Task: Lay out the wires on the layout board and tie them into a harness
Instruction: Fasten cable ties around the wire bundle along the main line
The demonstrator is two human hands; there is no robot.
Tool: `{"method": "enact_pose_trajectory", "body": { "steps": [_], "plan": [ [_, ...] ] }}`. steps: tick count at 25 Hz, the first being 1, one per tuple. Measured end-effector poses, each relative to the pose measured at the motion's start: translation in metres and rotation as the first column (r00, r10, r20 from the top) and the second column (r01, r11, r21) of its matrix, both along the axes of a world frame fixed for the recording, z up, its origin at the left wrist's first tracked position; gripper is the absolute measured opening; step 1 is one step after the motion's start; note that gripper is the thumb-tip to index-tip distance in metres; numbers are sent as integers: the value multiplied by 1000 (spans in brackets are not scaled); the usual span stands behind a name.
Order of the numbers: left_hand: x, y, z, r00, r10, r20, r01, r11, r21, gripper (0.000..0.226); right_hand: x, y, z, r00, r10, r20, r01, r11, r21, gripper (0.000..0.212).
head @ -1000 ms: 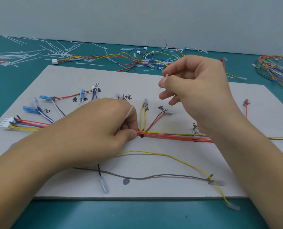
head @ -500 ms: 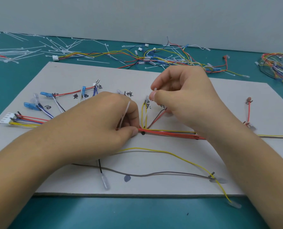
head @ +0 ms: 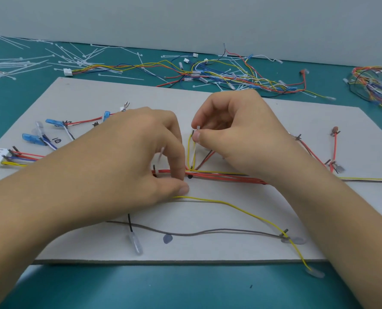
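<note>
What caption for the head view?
Left hand grips the red wire bundle on the grey layout board; right hand pinches a white plastic cable tie.

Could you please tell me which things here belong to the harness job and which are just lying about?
In use: layout board, red wire bundle, cable tie pinched by right hand, left hand holding the bundle.
Lying about: loose cable ties, tangled wires behind the board, coiled harness at far right.

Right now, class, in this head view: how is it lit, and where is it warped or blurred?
Head view: soft, even light, no glare on the board; faint shadows under the left hand and right hand; the wide lens swells the forearms at the bottom corners, and the table's far edge runs tilted; the tie in the right hand looks slightly soft.
</note>
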State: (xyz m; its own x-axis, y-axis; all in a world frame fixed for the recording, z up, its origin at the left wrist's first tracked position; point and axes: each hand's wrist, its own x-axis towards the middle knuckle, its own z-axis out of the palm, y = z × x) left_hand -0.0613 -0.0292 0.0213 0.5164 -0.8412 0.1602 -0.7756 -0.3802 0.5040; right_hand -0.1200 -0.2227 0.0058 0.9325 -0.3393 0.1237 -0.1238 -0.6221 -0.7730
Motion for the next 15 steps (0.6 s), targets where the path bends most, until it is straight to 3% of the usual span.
{"method": "enact_pose_trajectory", "body": {
  "steps": [4,10,15],
  "plan": [
    [-4,-5,-2,1000,18,-25,-17,998,57,21,-1,2,0,1000,5,-2,-5,1000,-7,16],
    [-3,-6,-3,995,51,-83,-46,997,56,10,-2,3,1,1000,11,-2,-11,1000,-6,15],
    [-4,-6,-3,1000,18,-20,-16,997,76,15,-1,2,1,1000,28,3,-28,1000,-11,15]
  ]
}}
